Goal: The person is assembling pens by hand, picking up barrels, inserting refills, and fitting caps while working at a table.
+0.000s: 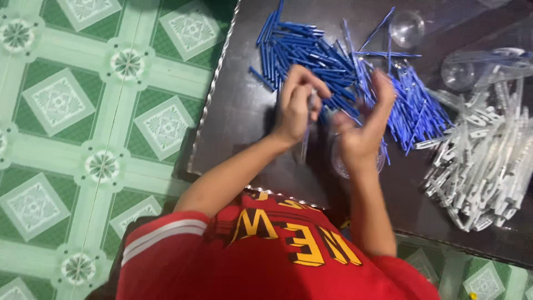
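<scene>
We look down at our two hands over a dark table point(233, 128). Our left hand point(297, 103) is lifted a little, with the wrist bent and the fingers curled in. Its grip is closed on a thin clear pen tube point(307, 136) that hangs down from the fist toward the table. Our right hand point(363, 125) is just beside it, palm turned toward the left hand, with the fingers pointing up and away from us. The right hand is blurry, so we cannot tell if its grip is closed or holds anything. Under the right hand there is a round clear thing point(340, 161) on the table, but it is too blurry to say what it is.

Right behind both hands lies a big heap of blue sticks point(333, 55), spread out across the table. Some of them run to the right, past our right hand. On the right side lies a heap of white pen parts point(488, 166), touching the edge of the blue heap. Further back there are two clear round cups point(407, 28), one near the top and one more to the right.

The table has a shiny silver edge point(214, 83). The floor point(83, 111) is made of green tiles with white flower and diamond shapes. At the bottom we see our red shirt point(266, 261) with yellow letters on it.
</scene>
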